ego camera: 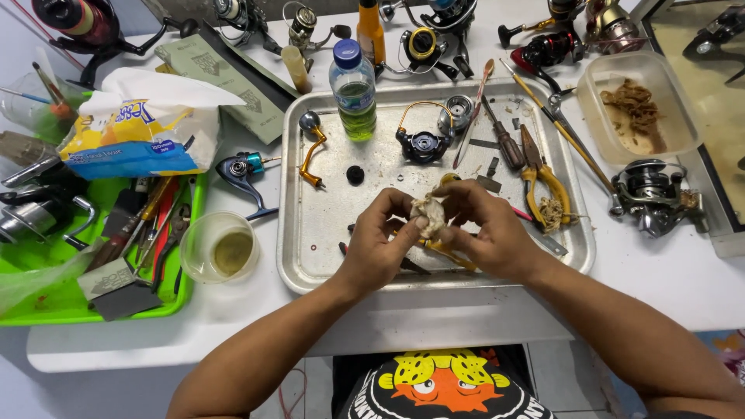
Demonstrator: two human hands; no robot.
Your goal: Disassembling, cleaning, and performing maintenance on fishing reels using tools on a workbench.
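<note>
Both hands meet low over the metal tray (310,256), so I think any bits that fall land in it and not on the table. My left hand (378,252) and right hand (487,233) curl their fingers tight around a dirty wad of tissue (429,215), pinching it from each side. I cannot tell what is inside the wad, and it sits just above the yellow pliers (444,250) lying in the tray.

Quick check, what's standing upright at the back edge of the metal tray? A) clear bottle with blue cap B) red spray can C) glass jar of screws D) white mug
A: a clear plastic bottle with a blue cap and greenish liquid stands at the far rim of the metal tray, beyond both hands.
</note>
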